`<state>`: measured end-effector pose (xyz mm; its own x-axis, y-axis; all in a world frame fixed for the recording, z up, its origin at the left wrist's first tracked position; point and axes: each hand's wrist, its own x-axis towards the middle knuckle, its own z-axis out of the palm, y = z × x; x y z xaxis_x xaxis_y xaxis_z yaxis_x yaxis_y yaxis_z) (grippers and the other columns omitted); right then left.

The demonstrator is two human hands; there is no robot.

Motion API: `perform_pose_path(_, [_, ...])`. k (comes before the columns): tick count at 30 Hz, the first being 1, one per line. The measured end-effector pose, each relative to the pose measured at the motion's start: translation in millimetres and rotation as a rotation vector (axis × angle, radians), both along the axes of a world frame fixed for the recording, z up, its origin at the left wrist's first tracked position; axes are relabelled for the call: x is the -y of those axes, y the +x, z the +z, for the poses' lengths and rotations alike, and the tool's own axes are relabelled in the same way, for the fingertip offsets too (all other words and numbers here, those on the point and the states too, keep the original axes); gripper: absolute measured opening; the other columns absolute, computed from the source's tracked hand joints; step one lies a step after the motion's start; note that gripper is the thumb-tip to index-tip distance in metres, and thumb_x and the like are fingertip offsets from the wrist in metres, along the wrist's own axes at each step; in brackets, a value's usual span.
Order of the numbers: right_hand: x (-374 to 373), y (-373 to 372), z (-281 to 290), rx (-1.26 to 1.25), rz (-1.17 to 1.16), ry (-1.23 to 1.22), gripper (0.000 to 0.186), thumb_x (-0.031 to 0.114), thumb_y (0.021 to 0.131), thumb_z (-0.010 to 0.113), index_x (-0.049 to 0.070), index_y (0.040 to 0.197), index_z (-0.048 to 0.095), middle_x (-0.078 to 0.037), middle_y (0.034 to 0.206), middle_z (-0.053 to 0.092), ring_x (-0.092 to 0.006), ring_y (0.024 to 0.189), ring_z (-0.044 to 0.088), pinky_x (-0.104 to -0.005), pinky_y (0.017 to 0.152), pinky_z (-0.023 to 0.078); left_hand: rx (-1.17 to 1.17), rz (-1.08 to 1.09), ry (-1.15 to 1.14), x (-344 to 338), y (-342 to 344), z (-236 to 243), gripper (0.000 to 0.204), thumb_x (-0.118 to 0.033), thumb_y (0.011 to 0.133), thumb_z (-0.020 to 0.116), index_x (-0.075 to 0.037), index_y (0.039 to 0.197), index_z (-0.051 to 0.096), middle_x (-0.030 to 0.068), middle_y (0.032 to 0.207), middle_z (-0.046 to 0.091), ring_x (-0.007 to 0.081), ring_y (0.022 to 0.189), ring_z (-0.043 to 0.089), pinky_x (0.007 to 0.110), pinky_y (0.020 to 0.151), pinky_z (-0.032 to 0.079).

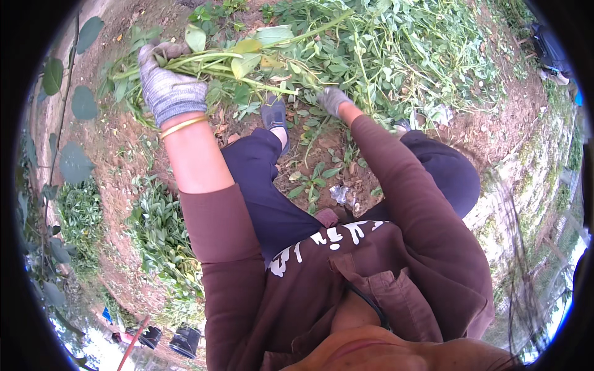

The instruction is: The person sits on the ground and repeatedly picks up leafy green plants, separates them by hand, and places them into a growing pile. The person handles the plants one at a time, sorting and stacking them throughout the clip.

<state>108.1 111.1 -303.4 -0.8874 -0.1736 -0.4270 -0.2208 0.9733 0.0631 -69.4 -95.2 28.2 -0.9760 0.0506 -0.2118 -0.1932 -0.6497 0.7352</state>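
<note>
My left hand [170, 77], in a grey knitted glove, is closed round a bundle of long green leafy stalks [216, 65], held out at the upper left. My right hand [333, 101], also gloved, reaches forward at upper centre into loose cut stems and leaves [383, 55], fingers curled; what they grip, if anything, is hidden among the plants. The bundle's stem ends stretch rightward toward my right hand.
My feet [272, 117] and bent legs rest on soil [315, 142] with small plants. A leafy heap [161, 235] lies left, below a branch [76, 161]. Dark buckets [184, 340] stand at lower left; a dark bag [549, 49] lies upper right.
</note>
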Motion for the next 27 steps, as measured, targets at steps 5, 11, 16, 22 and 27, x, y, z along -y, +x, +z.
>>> perform_pose_path(5, [-50, -49, 182, -0.163, -1.114, -1.428, 0.029, 0.027, 0.096, 0.040, 0.007, 0.087, 0.058, -0.005, 0.068, 0.058, -0.0151, 0.064, 0.059, -0.0311, 0.057, 0.048, 0.084, 0.008, 0.023, 10, 8, -4, 0.023, -0.025, 0.086, 0.058, -0.008, 0.074, 0.048, -0.0013, 0.059, 0.046, 0.0130, 0.051, 0.045, 0.029, 0.055, 0.046])
perform_pose_path(11, [-113, -32, 338, -0.589, -0.849, -1.747, 0.029, 0.035, 0.094, 0.047, 0.009, 0.100, 0.059, 0.007, 0.059, 0.045, -0.0059, 0.048, 0.040, -0.0205, 0.045, 0.032, 0.070, -0.208, 0.089, -10, 16, -1, 0.018, -0.021, 0.082, 0.065, -0.010, 0.089, 0.052, -0.0036, 0.065, 0.048, 0.0115, 0.056, 0.044, 0.030, 0.057, 0.044])
perform_pose_path(16, [-107, -7, 464, -0.746, -0.519, -2.068, 0.028, 0.033, 0.095, 0.045, 0.006, 0.094, 0.054, 0.006, 0.058, 0.041, -0.0050, 0.042, 0.033, -0.0225, 0.044, 0.035, 0.055, -0.333, 0.081, -12, 23, 5, 0.019, -0.018, 0.082, 0.067, -0.010, 0.093, 0.053, -0.0013, 0.067, 0.051, 0.0119, 0.055, 0.048, 0.028, 0.054, 0.046])
perform_pose_path(22, [-118, -6, 490, -0.535, -0.637, -2.153, 0.023, 0.027, 0.095, 0.046, 0.006, 0.094, 0.055, 0.003, 0.060, 0.050, -0.0055, 0.038, 0.034, -0.0220, 0.037, 0.032, -0.017, -0.539, 0.085, -22, 21, -9, 0.024, -0.019, 0.089, 0.057, -0.008, 0.109, 0.050, 0.0131, 0.096, 0.064, 0.0183, 0.075, 0.065, 0.031, 0.065, 0.056])
perform_pose_path(27, [-102, -11, 483, -0.290, -0.706, -2.231, 0.023, 0.024, 0.095, 0.045, 0.004, 0.097, 0.056, 0.000, 0.062, 0.052, -0.0064, 0.037, 0.032, -0.0199, 0.034, 0.028, -0.028, -0.684, 0.198, -35, 26, -9, 0.029, -0.015, 0.091, 0.053, 0.000, 0.115, 0.051, 0.0148, 0.109, 0.061, 0.0215, 0.094, 0.063, 0.027, 0.073, 0.057])
